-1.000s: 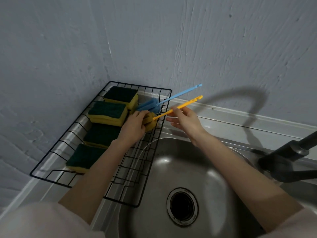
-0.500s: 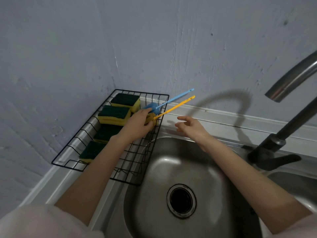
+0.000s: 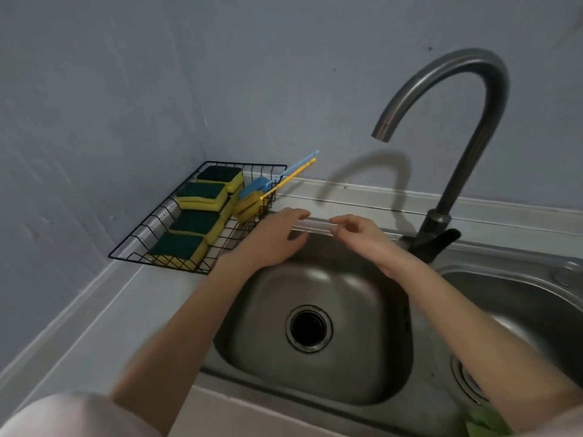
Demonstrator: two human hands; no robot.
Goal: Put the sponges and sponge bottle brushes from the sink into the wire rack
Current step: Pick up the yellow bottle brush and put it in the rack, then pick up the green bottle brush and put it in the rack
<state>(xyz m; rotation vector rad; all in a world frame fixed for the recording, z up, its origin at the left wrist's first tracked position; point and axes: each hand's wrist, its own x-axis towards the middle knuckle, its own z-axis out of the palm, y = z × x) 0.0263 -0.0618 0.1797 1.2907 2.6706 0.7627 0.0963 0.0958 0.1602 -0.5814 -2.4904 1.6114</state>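
The black wire rack (image 3: 132, 244) stands in the left corner and holds several yellow sponges with green tops (image 3: 202, 195). At its far right end lie a blue sponge bottle brush (image 3: 255, 186) and a yellow one (image 3: 249, 203), their thin handles sticking out over the rack's rim. My left hand (image 3: 274, 234) hovers over the sink's back left edge, fingers relaxed and holding nothing. My right hand (image 3: 356, 233) hangs beside it, fingers loosely curled, holding nothing. The left sink basin (image 3: 271, 294) shows only its drain.
A curved steel faucet (image 3: 467, 127) rises at the back right with its dark base on the sink ledge. A second basin (image 3: 520, 298) lies to the right. Something green (image 3: 485, 424) shows at the lower right corner. Grey walls close the corner behind the rack.
My left hand let go of the yellow brush and drew back from the rack toward the sink. My right hand also pulled back. The view swung right and up, revealing the faucet.
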